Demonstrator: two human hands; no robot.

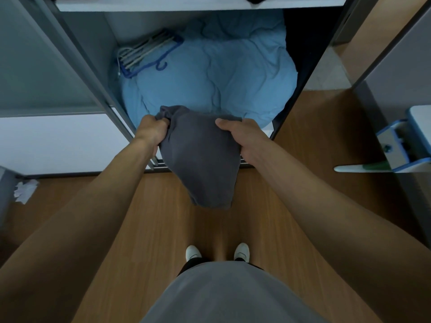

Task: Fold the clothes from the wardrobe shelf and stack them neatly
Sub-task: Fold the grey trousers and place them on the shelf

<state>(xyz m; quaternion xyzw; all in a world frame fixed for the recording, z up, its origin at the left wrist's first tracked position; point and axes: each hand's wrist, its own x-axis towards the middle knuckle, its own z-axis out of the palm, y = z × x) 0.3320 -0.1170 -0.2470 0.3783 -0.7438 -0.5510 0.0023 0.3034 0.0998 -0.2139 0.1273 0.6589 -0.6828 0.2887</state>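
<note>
Head view: the left grip (151, 132) bunches one top corner of a grey garment (200, 164), the right grip (242, 138) pinches the other; it hangs over the floor (293, 141) before the wardrobe (77, 54), folding seemingly barely begun, no stack visible

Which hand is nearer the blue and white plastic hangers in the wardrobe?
Left. The left hand grips the dark grey cloth garment almost straight below the blue and white plastic hangers in view; the right hand, holding the garment's other side, sits further off to the right.
</note>
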